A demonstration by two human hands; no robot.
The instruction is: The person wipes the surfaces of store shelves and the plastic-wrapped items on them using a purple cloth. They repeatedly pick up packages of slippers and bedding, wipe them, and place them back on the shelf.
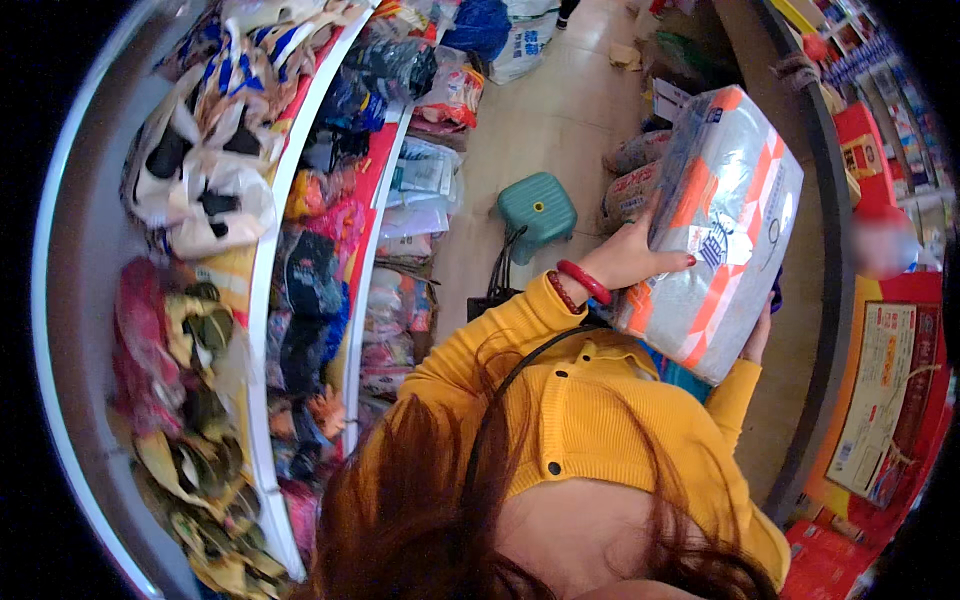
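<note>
A large plastic-wrapped pack, silver-grey with orange and white stripes and printed writing, is held tilted in front of my body at the right. My left hand, with a red bangle and a beaded bracelet at its wrist, grips the pack's left side, the thumb lying on its face. On the opposite side, my right hand supports the pack; most of its fingers are hidden behind it. A small dark purple thing shows past the pack's edge near my right hand.
A green plastic stool stands on the tiled floor ahead. Tiered shelves with bagged goods run along the left. A dark-edged counter with red boxes lies at the right. Filled bags sit on the floor beyond the pack.
</note>
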